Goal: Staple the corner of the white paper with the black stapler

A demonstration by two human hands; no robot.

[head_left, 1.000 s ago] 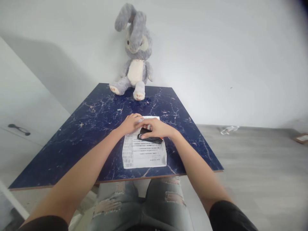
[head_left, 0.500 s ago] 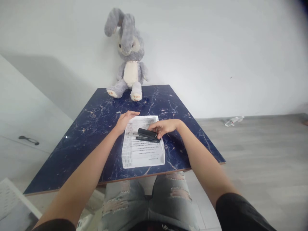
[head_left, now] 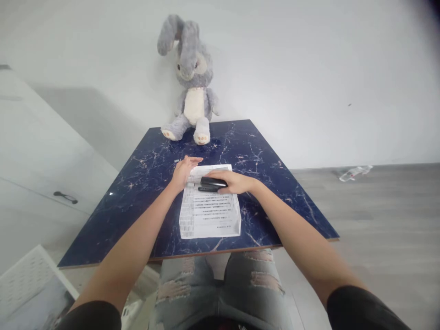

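Observation:
A printed sheet of paper [head_left: 209,213] lies on the dark blue marble table [head_left: 137,192]. A black stapler [head_left: 211,183] rests on the upper part of the sheet. My right hand [head_left: 237,182] is closed round the stapler's right end. My left hand [head_left: 183,170] lies flat with fingers stretched out on the sheet's top left corner, just left of the stapler.
A grey plush rabbit [head_left: 190,87] sits at the table's far edge against the white wall. A white cabinet with a dark handle [head_left: 65,197] stands to the left. A clear plastic bottle [head_left: 354,173] lies on the grey floor at right. A white perforated tray [head_left: 27,284] is at bottom left.
My right hand has slid from on top of the stapler to its right end. My left hand has opened flat at the sheet's corner. The camera has shifted.

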